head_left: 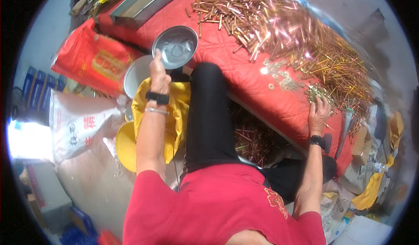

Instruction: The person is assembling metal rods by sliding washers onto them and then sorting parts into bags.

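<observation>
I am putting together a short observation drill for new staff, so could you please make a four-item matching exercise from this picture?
1. Left hand
2. Right hand
3. Coppery rods
4. Flat rings

A. in a loose cluster, left of the pile of small yellowish parts
B. holding a metal bowl
C. with its fingers at the pile of small yellowish parts
D. in a big heap toward the far side of the red cover

Pairs: 1-B, 2-C, 3-D, 4-A
</observation>
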Motion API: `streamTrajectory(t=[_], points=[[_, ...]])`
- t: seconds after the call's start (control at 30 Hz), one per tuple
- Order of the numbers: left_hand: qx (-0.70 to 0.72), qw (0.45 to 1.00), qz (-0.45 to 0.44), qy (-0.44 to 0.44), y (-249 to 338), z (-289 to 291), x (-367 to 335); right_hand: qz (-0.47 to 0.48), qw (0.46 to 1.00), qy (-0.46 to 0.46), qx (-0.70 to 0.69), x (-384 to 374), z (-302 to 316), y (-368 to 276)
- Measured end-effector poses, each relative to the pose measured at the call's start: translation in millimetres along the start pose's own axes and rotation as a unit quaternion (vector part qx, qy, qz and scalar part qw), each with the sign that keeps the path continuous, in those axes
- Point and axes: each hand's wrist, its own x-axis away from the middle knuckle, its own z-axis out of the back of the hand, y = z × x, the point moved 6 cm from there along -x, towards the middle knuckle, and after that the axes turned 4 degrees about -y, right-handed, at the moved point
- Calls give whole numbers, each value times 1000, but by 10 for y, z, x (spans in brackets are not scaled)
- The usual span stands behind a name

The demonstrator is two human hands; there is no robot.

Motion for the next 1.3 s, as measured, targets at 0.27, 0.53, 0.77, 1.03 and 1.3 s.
streamTrajectory(t=[0.27, 0.53, 0.77, 1.03, 1.3], points=[[-285, 957, -59, 3, -49, -398, -1206, -21, 997, 2, -68, -42, 53, -99], [-582, 629, -502, -114, 50, -1727, -127, -51, 997, 7, -59, -60, 102, -1], [-713, 527, -358, -294, -1006, -2961, 645, -63, 993, 24, -102, -103, 168, -6], [-770, 415, -448, -183, -1382, -3002, 991, -72, 990, 43, -117, -109, 206, 87], [-761, 416, -439, -234, -1404, -2998, 906, -123, 982, 101, -101, -54, 139, 271]])
